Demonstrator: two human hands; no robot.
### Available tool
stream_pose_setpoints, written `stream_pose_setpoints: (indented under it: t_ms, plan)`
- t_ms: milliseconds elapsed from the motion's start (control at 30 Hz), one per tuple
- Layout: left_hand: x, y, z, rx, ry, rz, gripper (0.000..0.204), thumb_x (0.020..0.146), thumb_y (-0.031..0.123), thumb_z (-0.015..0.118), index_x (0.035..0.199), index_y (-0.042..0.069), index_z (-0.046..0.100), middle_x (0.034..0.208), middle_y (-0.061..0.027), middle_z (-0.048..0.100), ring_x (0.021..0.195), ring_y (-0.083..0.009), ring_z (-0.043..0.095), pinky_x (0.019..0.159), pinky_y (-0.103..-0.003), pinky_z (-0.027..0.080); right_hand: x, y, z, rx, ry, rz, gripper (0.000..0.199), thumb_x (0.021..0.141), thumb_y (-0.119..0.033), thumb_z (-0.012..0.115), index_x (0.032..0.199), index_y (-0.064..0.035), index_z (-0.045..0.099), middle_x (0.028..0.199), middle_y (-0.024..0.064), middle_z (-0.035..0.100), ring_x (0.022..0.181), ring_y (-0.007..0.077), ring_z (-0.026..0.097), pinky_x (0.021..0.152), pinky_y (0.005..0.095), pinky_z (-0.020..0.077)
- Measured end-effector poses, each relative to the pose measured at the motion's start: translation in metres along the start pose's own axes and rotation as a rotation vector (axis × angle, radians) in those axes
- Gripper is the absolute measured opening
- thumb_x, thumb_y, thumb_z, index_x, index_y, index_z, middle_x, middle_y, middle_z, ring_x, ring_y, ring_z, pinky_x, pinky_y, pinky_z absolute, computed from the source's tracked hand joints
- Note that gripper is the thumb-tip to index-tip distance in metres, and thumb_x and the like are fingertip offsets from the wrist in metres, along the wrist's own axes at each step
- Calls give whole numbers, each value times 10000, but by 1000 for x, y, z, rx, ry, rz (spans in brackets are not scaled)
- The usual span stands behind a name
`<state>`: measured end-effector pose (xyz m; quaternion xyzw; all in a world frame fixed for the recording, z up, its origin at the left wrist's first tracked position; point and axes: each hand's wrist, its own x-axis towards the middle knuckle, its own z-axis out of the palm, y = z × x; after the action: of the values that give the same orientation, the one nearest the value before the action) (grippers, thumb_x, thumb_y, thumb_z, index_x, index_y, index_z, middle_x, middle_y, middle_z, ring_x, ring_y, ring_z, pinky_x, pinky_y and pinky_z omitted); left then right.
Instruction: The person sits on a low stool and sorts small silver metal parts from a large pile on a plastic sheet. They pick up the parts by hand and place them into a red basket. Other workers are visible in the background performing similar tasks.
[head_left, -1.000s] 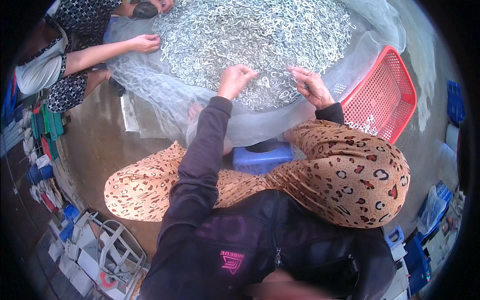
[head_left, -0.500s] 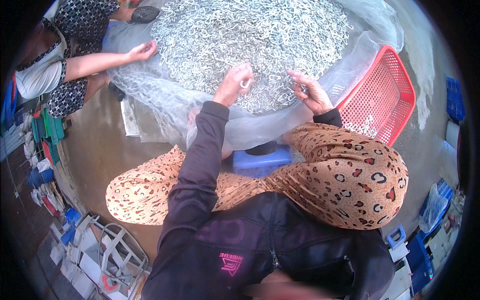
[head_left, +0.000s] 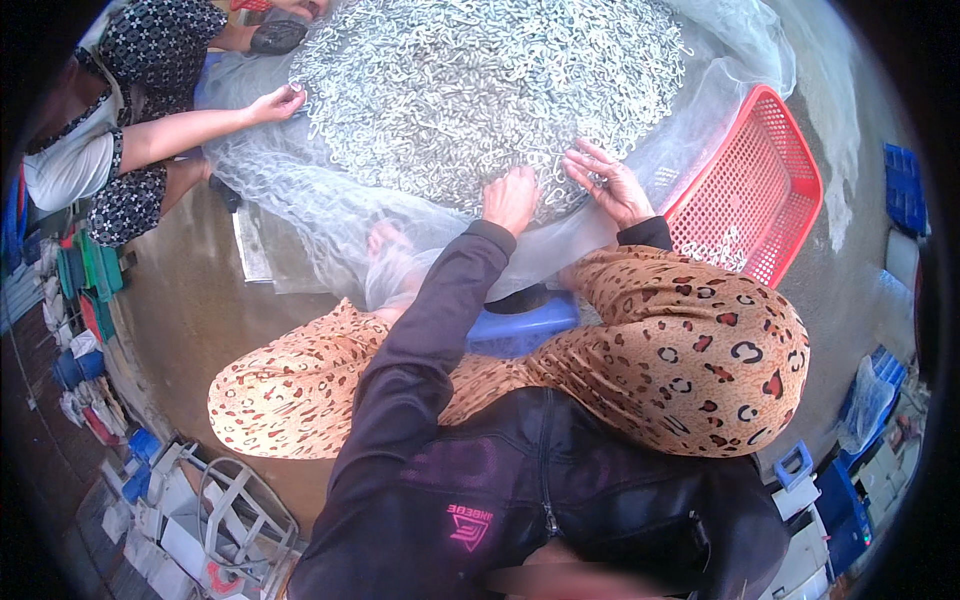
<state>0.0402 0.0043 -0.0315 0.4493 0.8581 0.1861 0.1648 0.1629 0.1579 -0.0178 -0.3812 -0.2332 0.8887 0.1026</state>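
both hands have drawn a little nearer together at the near rim of the heap since the earlier frames, and the co-worker's hand (head_left: pixel 278 102) has slid along the far-left edge. left hand (head_left: pixel 512 197) rests knuckles-up on the big mound of small silvery metal hooks (head_left: pixel 480 90), fingers curled under so whether they pinch a piece cannot be told. right hand (head_left: pixel 607 183) lies just beside it, fingers spread narrow and pressed into the hooks, seemingly picking at a few. the mound lies straight ahead of both hands, spreading away and to either side over the clear plastic sheet (head_left: pixel 300 215). the red plastic mesh basket (head_left: pixel 750 190) sits close off the right hand, nearer to it than to the left, with open room between. a blue plastic stool (head_left: pixel 520 325) shows under the knees.
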Motion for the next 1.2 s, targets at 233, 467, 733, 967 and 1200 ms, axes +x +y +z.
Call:
stream_pose_setpoints:
  t_ms: [233, 467, 733, 967, 1200]
  plan:
    - [16, -26, -47, -357, -55, -110, 235, 826, 266, 615, 937, 76, 698, 604, -105, 622, 563, -225, 609, 594, -342, 468, 21, 8, -11, -1212, 78, -413, 346, 790, -170, 694, 1103, -43, 620, 648, 28, 544, 605, 101, 513, 554, 256, 410]
    - [24, -27, -80, -824, -182, -196, 211, 811, 250, 694, 906, 62, 703, 675, 26, 613, 561, -62, 496, 509, -239, 396, 19, -1, 15, -1035, 107, -391, 157, 787, -177, 690, 907, -83, 649, 631, 8, 559, 585, 119, 537, 558, 263, 435]
    - [24, -36, -98, -1934, -291, -213, 204, 905, 237, 521, 747, 122, 461, 761, 7, 492, 589, -56, 454, 407, -187, 281, -31, -47, 35, 168, -424, -63, 284, 780, -7, 542, 1063, -4, 513, 1012, 114, 536, 928, 186, 535, 725, 235, 483]
    - [24, -39, -65, -1156, -361, -363, 144, 827, 136, 622, 947, 60, 598, 751, 11, 520, 623, -97, 511, 428, -200, 384, -42, -67, 32, -321, -404, -157, 407, 757, 10, 453, 1160, 18, 509, 907, 80, 546, 729, 101, 512, 414, 171, 362]
    - [-2, -39, -17, 32, -92, 27, 254, 745, 297, 711, 895, 99, 658, 814, -141, 648, 771, -335, 630, 647, -428, 481, 1, -3, 9, -1623, -78, -299, 289, 827, -220, 621, 1030, -17, 588, 672, 82, 580, 609, 201, 583, 542, 320, 455]
